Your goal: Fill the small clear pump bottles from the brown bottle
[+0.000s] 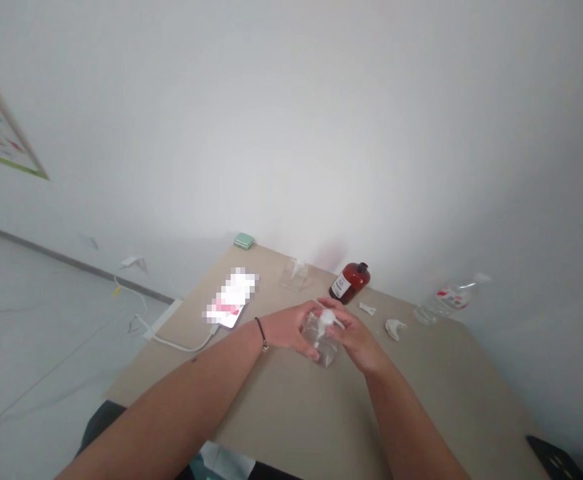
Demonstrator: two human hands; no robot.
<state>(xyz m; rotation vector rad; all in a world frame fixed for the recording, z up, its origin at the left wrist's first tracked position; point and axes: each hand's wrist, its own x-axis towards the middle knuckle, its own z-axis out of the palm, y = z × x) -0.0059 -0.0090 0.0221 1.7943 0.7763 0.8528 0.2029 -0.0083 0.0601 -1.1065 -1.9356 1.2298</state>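
A clear pump bottle with a white pump head stands on the table between my hands. My left hand wraps round the bottle's left side, thumb toward me. On the other side, my right hand has its fingers closed about the white pump head. A reddish-brown bottle with a white label and dark neck stands just beyond my right hand. Behind my left hand is a clear plastic piece with some white in it.
Crumpled white scraps lie right of my hands, near a clear water bottle by the wall. To the left are a phone on a white cable and a small green case. The wall borders the table's far edge.
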